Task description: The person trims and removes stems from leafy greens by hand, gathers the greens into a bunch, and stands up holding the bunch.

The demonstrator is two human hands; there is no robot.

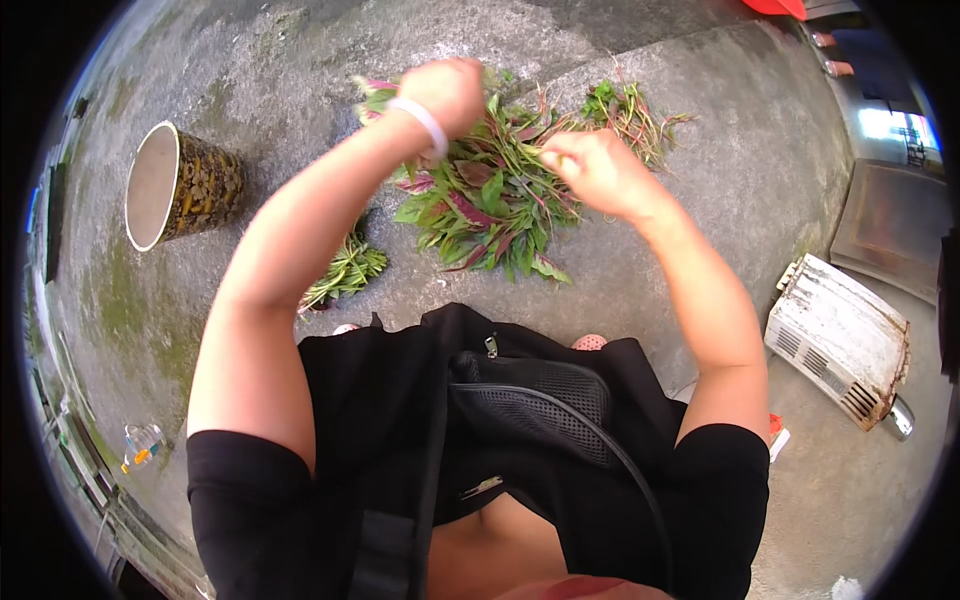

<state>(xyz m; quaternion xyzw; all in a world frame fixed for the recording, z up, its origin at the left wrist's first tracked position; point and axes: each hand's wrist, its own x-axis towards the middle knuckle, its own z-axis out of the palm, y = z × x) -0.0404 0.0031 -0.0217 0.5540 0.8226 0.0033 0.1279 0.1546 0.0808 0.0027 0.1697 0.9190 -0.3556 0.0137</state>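
Observation:
My right hand (598, 172) pinches thin green and reddish stems at the right side of a large leafy pile. That pile of green and purple leaves (487, 208) lies on the concrete floor (760, 170). Over the pile's upper left is my left hand (446, 98), curled and blurred, with a pale band at its wrist; what its fingers hold is hidden. A smaller heap of stems with roots (630, 120) rests beyond my right hand. Near my left forearm lies a bunch of green stems (352, 268).
A patterned bin (208, 180) lies at the left. To the right are a rusty white metal box (840, 335) and a dark panel (888, 228). A red object (778, 8) shows at the top edge, and a clear plastic item (143, 446) at the lower left.

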